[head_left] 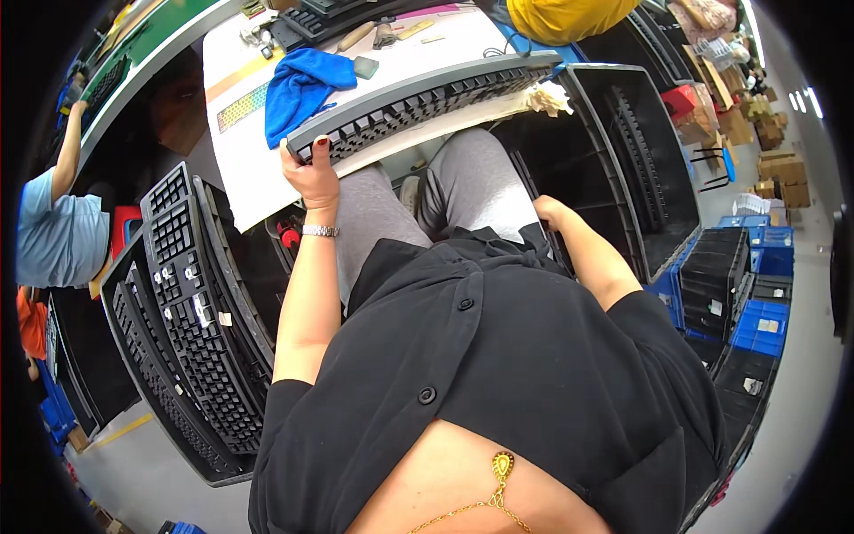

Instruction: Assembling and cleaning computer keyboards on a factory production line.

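Observation:
My left hand (pixel 313 176) grips the left end of a black keyboard (pixel 418 105), thumb on top of its edge. The keyboard lies tilted over the front of the white worktable (pixel 236 169), its keys toward me. Low at my right side, my right hand (pixel 553 214) is by the near edge of a black crate (pixel 654 258); its fingers are mostly hidden, so what it touches cannot be made out. A blue cloth (pixel 302 89) lies behind the keyboard's left end, with a small grey-green block (pixel 366 68) beside it.
At my left, a black crate (pixel 114 294) holds several keyboards (pixel 191 303) on edge. Another keyboard (pixel 636 160) stands in the right crate. Across the table is a person in yellow (pixel 569 18); a person in light blue (pixel 67 236) works at far left. Blue crates (pixel 761 325) stand at right.

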The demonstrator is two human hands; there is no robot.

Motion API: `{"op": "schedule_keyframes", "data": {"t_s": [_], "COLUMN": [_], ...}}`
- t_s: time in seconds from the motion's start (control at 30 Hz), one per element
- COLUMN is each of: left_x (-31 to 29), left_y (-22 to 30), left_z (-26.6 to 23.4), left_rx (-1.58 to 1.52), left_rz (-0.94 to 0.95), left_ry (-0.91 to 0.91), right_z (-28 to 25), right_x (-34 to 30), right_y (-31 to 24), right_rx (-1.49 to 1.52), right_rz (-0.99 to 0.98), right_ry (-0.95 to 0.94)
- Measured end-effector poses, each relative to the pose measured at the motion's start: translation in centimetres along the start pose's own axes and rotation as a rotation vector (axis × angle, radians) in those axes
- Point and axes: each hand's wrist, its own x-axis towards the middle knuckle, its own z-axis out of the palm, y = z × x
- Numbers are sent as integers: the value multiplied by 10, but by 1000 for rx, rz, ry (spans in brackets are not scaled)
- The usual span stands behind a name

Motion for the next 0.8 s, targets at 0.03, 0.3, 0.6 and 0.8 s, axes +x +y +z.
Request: {"op": "schedule_keyframes", "data": {"t_s": [0.03, 0.3, 0.6, 0.8], "left_x": [0, 1, 7, 3], "left_y": [1, 1, -1, -6], "left_z": [0, 5, 5, -2], "left_rx": [0, -16, 17, 21], "left_rz": [6, 2, -18, -13], "left_ry": [-1, 17, -76, -49], "right_z": [3, 16, -68, -96], "right_x": [5, 21, -37, -69], "right_y": [5, 6, 57, 75], "right_rx": [-43, -212, -28, 142], "right_rz": [-7, -93, -343, -209], "right_ry": [-14, -37, 31, -225]}}
